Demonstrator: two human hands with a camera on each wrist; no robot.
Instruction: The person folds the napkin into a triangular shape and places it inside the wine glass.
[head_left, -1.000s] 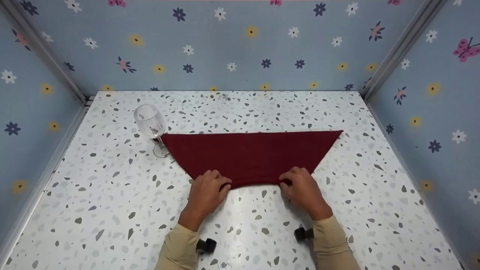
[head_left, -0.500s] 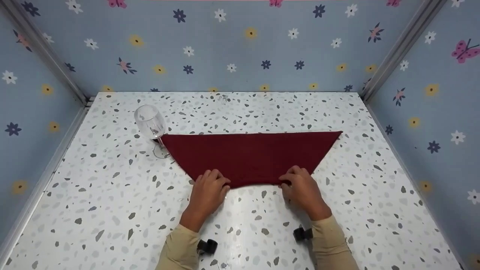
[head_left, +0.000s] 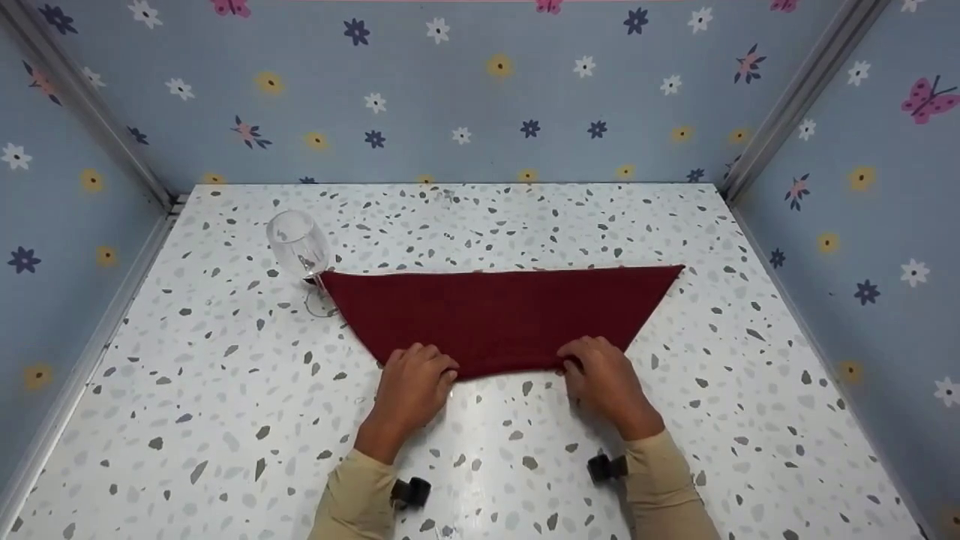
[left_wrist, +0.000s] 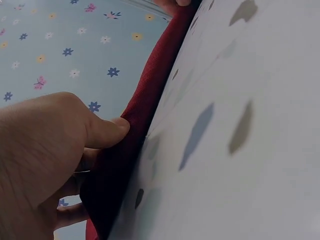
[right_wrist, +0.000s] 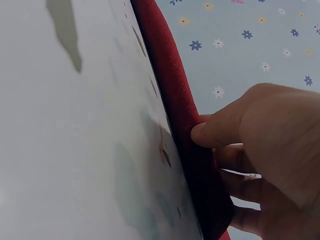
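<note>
A dark red cloth napkin (head_left: pixel 502 315) lies folded into a trapezoid on the speckled table, its long edge at the back and its short edge toward the person. My left hand (head_left: pixel 414 386) grips the near left end of that short edge. In the left wrist view the thumb (left_wrist: pixel 112 131) presses the thick folded edge from the near side, with fingers behind it. The near right end is pinched by my right hand (head_left: pixel 606 379). From the right wrist, the thumb (right_wrist: pixel 207 135) shows against the rolled-looking edge, fingers curled over the far side.
A clear stemmed wine glass (head_left: pixel 298 244) stands at the napkin's back left corner, its foot overlapping the cloth's edge in this view. Blue floral panels (head_left: pixel 480 97) wall the white speckled table (head_left: pixel 480 480) at the back and both sides.
Both hands keep their hold on the near edge. The napkin's back edge sits slightly nearer the person, and its left side has shifted a little.
</note>
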